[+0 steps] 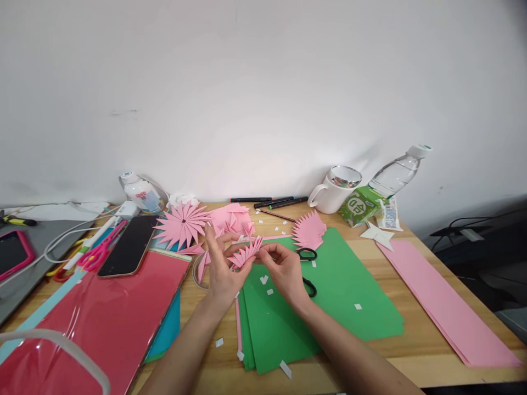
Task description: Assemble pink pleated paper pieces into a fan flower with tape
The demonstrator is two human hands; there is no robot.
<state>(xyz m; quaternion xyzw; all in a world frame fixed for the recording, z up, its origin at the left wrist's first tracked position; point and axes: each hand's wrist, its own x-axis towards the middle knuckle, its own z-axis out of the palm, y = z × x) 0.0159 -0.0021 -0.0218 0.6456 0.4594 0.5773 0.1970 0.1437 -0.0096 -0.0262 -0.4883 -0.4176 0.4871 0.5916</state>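
Between my two hands is a pink folded-paper fan (246, 253) with a row of pointed pleats. My left hand (224, 269) grips it from the left, thumb below and index finger raised. On the other side, the fingers of my right hand (284, 269) are pinched together at the fan's right end; the fingertips partly hide what they hold. Beneath the hands lies a stack of green paper (346, 285). Black-handled scissors (308, 254) rest on it, mostly covered by my right hand. A finished-looking pink paper rosette (184, 220) and another pink pleated fan (308, 230) lie farther back.
Small white paper bits (270, 292) are scattered about. On the left are red sheets in plastic (135, 307), a phone (129, 247) and pink scissors (101, 247). A white mug (331, 192), a water bottle (397, 173) and pink paper strips (444, 302) stand or lie right.
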